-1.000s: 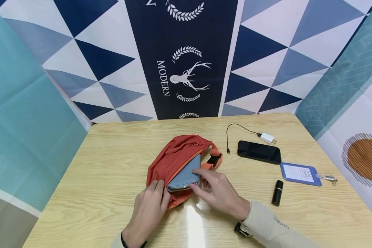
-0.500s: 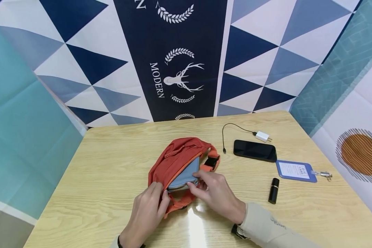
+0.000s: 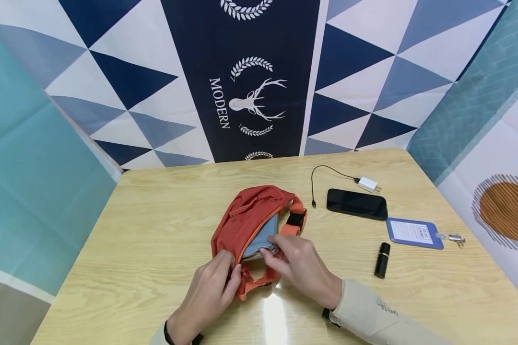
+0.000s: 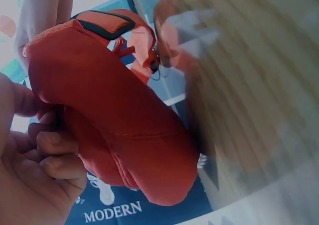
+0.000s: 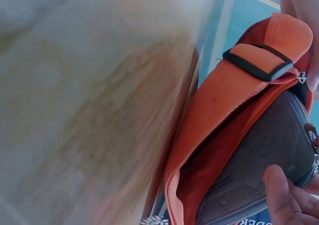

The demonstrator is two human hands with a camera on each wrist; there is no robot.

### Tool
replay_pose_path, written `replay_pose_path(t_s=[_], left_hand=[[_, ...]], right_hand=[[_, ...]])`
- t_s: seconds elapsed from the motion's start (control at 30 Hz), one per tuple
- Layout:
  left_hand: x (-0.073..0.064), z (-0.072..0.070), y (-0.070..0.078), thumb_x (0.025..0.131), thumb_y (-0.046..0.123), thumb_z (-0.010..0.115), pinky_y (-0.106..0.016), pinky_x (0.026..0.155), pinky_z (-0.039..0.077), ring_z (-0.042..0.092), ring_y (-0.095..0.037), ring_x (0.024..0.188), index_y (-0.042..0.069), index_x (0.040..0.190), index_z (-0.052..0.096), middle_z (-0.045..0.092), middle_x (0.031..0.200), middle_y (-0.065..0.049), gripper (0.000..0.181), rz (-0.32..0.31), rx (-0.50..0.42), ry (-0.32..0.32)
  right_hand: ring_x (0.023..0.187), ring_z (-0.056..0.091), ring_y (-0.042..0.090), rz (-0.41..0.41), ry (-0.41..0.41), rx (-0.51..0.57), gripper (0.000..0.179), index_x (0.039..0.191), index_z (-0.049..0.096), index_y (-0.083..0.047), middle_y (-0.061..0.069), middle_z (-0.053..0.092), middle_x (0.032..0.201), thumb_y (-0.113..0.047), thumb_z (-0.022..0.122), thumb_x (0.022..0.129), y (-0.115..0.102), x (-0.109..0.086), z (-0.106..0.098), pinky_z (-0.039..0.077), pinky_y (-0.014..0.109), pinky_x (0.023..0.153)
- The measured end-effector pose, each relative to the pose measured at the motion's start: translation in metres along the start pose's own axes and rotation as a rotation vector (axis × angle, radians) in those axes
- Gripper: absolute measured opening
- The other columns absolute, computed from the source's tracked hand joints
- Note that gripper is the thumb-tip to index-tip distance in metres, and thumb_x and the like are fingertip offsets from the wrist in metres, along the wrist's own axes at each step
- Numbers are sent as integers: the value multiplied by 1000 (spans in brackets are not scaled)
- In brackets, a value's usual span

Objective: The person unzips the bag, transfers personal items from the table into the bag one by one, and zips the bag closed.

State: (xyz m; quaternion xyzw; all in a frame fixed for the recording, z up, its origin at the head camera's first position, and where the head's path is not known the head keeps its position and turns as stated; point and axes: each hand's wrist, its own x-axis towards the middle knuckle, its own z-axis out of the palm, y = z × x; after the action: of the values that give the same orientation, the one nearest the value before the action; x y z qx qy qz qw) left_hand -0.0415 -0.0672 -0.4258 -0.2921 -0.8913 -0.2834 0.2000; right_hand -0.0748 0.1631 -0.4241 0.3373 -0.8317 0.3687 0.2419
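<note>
A red waist bag (image 3: 246, 215) with an orange strap (image 3: 291, 227) lies on the table, its zip opening facing right. Partly inside that opening sits a blue zip wallet (image 3: 262, 235), which looks grey and quilted in the right wrist view (image 5: 264, 150). My left hand (image 3: 210, 287) pinches the near end of the bag's edge; its curled fingers (image 4: 57, 160) show in the left wrist view. With thumb and fingers, my right hand (image 3: 304, 268) pinches the wallet's near right corner. The wallet's far end is hidden inside the bag.
To the right lie a black phone (image 3: 357, 204), a white charger (image 3: 368, 184) with a black cable (image 3: 312, 187), a blue card holder (image 3: 414, 233) with a metal clip, and a small black tube (image 3: 382, 260). A patterned cloth (image 3: 259, 96) stands behind the table.
The wallet has gone deeper into the bag, so less of it shows. My left hand and the bag's near end have shifted slightly right. Both hands keep their hold.
</note>
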Motion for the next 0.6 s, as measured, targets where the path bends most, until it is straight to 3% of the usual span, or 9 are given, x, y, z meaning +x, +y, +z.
replay_pose_path(t_s=[0.17,0.33,0.5,0.6], left_hand=[[0,4,1,94,12,61,-11,47,24,28,1,55,17,81,46,35,71,12,21,40,9,-25],[0,5,2,95,13,59,-12,49,23,27,-1,55,17,80,45,34,70,11,21,64,68,-39],[-1,6,6,92,12,62,-13,51,25,27,-2,58,15,78,48,33,69,11,20,120,127,-31],[-1,6,8,92,12,63,-14,51,25,27,-2,59,16,77,47,33,69,11,22,107,132,-34]], right_hand=[[57,47,0,-66,-26,-81,17,97,68,-6,-8,54,66,-23,64,97,-2,-3,3,44,15,54],[60,50,3,-65,-47,-130,20,100,70,-4,-5,58,70,-24,67,95,-7,-5,7,47,18,56],[62,51,0,-32,-94,-110,19,99,68,-5,-7,59,73,-22,71,93,-16,-10,11,47,18,57],[62,48,-3,29,-100,-56,20,102,68,-5,-10,57,73,-20,73,91,-18,-12,13,43,13,55]])
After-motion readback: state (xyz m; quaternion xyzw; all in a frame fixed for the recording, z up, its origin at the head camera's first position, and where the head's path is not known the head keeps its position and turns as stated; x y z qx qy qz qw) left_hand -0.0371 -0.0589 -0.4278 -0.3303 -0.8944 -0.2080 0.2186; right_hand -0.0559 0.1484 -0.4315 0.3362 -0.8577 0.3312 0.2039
